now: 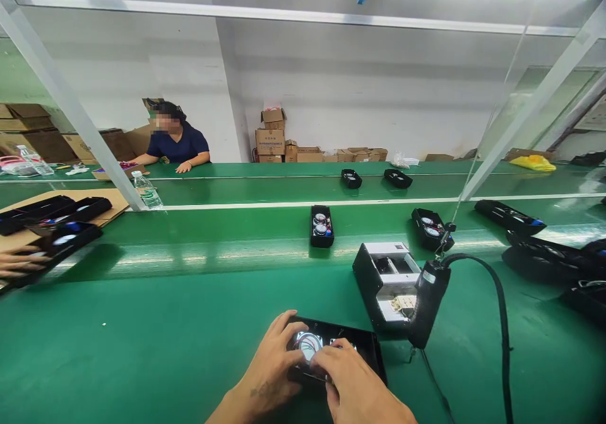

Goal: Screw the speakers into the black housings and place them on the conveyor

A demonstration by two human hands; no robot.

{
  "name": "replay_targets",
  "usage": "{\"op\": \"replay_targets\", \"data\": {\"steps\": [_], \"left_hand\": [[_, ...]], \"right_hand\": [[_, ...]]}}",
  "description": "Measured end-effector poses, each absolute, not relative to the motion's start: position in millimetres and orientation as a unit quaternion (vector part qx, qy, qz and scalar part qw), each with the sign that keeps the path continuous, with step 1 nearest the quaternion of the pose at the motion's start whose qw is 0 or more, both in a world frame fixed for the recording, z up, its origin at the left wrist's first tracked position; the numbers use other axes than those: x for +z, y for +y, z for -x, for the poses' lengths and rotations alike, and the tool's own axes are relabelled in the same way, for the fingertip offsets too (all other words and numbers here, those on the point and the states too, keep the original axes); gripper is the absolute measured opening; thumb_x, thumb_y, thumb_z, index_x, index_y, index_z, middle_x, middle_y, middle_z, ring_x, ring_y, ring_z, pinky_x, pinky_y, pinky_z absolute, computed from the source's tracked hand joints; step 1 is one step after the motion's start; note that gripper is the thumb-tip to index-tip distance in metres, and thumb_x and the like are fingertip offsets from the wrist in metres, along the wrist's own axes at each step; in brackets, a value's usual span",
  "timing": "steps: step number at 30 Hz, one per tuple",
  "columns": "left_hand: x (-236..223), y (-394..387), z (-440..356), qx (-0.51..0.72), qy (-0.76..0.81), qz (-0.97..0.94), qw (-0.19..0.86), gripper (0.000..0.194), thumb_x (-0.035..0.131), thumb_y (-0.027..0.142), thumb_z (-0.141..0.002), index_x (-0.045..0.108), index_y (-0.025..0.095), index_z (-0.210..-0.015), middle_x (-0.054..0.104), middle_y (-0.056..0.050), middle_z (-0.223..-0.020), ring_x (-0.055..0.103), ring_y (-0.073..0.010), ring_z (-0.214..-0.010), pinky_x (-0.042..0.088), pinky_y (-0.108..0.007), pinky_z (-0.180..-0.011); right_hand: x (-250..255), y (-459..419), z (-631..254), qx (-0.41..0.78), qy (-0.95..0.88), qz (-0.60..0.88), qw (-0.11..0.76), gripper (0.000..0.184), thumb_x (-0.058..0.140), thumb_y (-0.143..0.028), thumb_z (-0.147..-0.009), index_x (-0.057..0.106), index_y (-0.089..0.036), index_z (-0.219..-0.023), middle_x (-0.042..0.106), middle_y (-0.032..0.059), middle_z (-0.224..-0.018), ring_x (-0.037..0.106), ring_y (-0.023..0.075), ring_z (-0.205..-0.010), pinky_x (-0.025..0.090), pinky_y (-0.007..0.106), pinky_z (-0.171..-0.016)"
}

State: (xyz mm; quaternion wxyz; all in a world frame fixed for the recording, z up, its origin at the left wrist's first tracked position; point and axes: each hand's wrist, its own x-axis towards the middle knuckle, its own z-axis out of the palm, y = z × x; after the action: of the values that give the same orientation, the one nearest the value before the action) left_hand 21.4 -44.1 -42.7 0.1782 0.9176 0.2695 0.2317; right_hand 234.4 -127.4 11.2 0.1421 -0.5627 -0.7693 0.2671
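Note:
A long black housing [367, 343] with round speaker drivers lies on the green bench right in front of me. My left hand [269, 361] is wrapped around its left end, thumb on the near side and fingers over the far edge. Between my hands shows the round silver back of a speaker driver [309, 344], with thin wires near it. My right hand [355, 383] reaches over the middle of the housing, its fingertips pinched together beside that driver. What those fingertips hold, if anything, is hidden.
An electric screwdriver [430, 294] hangs to the right with its black cable, before a black-and-white screw feeder [391, 272]. Another speaker housing [322, 225] stands on the belt, with several more at right. A co-worker's hand [21, 261] holds a housing at left; another person [177, 137] sits opposite.

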Motion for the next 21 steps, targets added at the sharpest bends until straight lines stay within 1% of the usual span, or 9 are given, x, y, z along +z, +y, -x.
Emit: {"op": "replay_targets", "data": {"steps": [2, 3, 5, 8, 11, 14, 17, 19, 21], "left_hand": [[-31.0, -43.5, -26.5, 0.22, 0.304, -0.901, 0.22, 0.034, 0.089, 0.019, -0.057, 0.078, 0.031, -0.087, 0.065, -0.003, -0.125, 0.05, -0.0361, -0.134, 0.042, -0.054, -0.115], [-25.4, -41.2, -29.5, 0.207, 0.326, -0.887, 0.254, 0.033, 0.093, 0.024, -0.055, 0.079, 0.031, -0.084, 0.066, -0.003, -0.122, 0.054, -0.0344, -0.128, 0.045, -0.051, -0.111], [-15.2, -31.1, -35.8, 0.175, 0.365, -0.848, 0.342, 0.033, 0.098, 0.031, -0.049, 0.079, 0.028, -0.076, 0.065, -0.001, -0.122, 0.059, -0.0299, -0.119, 0.048, -0.044, -0.104], [-3.4, -4.7, -44.3, 0.139, 0.382, -0.802, 0.437, 0.033, 0.1, 0.036, -0.048, 0.076, 0.024, -0.068, 0.064, 0.0, -0.126, 0.062, -0.0247, -0.112, 0.049, -0.035, -0.097], [4.0, 22.7, -50.3, 0.116, 0.373, -0.795, 0.465, 0.036, 0.098, 0.042, -0.048, 0.072, 0.021, -0.062, 0.065, 0.0, -0.125, 0.064, -0.0221, -0.107, 0.05, -0.031, -0.092], [8.3, 38.8, -52.8, 0.098, 0.369, -0.791, 0.478, 0.037, 0.095, 0.045, -0.049, 0.071, 0.021, -0.063, 0.067, 0.0, -0.125, 0.065, -0.0221, -0.106, 0.05, -0.03, -0.089], [10.6, 43.2, -52.9, 0.086, 0.37, -0.79, 0.481, 0.037, 0.094, 0.046, -0.049, 0.071, 0.021, -0.064, 0.067, -0.001, -0.127, 0.064, -0.0235, -0.108, 0.05, -0.029, -0.087], [11.4, 42.7, -52.8, 0.08, 0.368, -0.791, 0.483, 0.038, 0.093, 0.046, -0.049, 0.07, 0.02, -0.063, 0.068, -0.001, -0.129, 0.064, -0.0241, -0.109, 0.05, -0.029, -0.086], [12.2, 41.2, -52.8, 0.076, 0.368, -0.79, 0.485, 0.038, 0.093, 0.047, -0.049, 0.069, 0.02, -0.062, 0.067, -0.001, -0.13, 0.065, -0.0242, -0.11, 0.05, -0.029, -0.087]], "right_hand": [[18.0, -125.1, -236.0, 0.278, -0.767, 0.561, 0.14, 0.044, 0.065, -0.013, -0.075, 0.068, -0.025, -0.118, 0.071, 0.0049, -0.12, 0.06, 0.0278, -0.111, 0.042, 0.04, -0.106], [22.3, -121.7, -236.8, 0.282, -0.768, 0.561, 0.128, 0.046, 0.067, -0.015, -0.073, 0.068, -0.025, -0.117, 0.07, 0.0054, -0.121, 0.059, 0.0291, -0.111, 0.044, 0.04, -0.103], [32.1, -109.8, -238.8, 0.274, -0.77, 0.568, 0.096, 0.041, 0.068, -0.015, -0.071, 0.069, -0.023, -0.111, 0.069, 0.0073, -0.116, 0.059, 0.0302, -0.108, 0.045, 0.039, -0.096], [45.7, -82.9, -243.1, 0.259, -0.771, 0.577, 0.076, 0.032, 0.065, -0.012, -0.071, 0.069, -0.02, -0.102, 0.071, 0.0091, -0.107, 0.062, 0.0294, -0.103, 0.045, 0.035, -0.085], [53.0, -55.9, -249.8, 0.278, -0.769, 0.571, 0.074, 0.03, 0.069, -0.014, -0.067, 0.069, -0.02, -0.096, 0.072, 0.0073, -0.099, 0.065, 0.0244, -0.089, 0.041, 0.029, -0.068], [55.6, -38.6, -256.4, 0.296, -0.765, 0.569, 0.065, 0.027, 0.073, -0.023, -0.067, 0.071, -0.02, -0.094, 0.072, 0.0044, -0.088, 0.062, 0.0202, -0.074, 0.035, 0.027, -0.056], [56.4, -30.9, -259.4, 0.315, -0.757, 0.57, 0.06, 0.033, 0.08, -0.03, -0.065, 0.075, -0.02, -0.096, 0.07, 0.002, -0.082, 0.061, 0.0192, -0.071, 0.034, 0.026, -0.054], [56.2, -27.9, -259.5, 0.33, -0.749, 0.571, 0.062, 0.04, 0.083, -0.031, -0.062, 0.077, -0.021, -0.1, 0.07, 0.0007, -0.081, 0.062, 0.0193, -0.074, 0.036, 0.026, -0.056], [55.4, -24.6, -259.1, 0.348, -0.742, 0.569, 0.063, 0.039, 0.085, -0.03, -0.061, 0.079, -0.021, -0.099, 0.068, -0.0012, -0.078, 0.06, 0.018, -0.075, 0.037, 0.025, -0.058]]}}
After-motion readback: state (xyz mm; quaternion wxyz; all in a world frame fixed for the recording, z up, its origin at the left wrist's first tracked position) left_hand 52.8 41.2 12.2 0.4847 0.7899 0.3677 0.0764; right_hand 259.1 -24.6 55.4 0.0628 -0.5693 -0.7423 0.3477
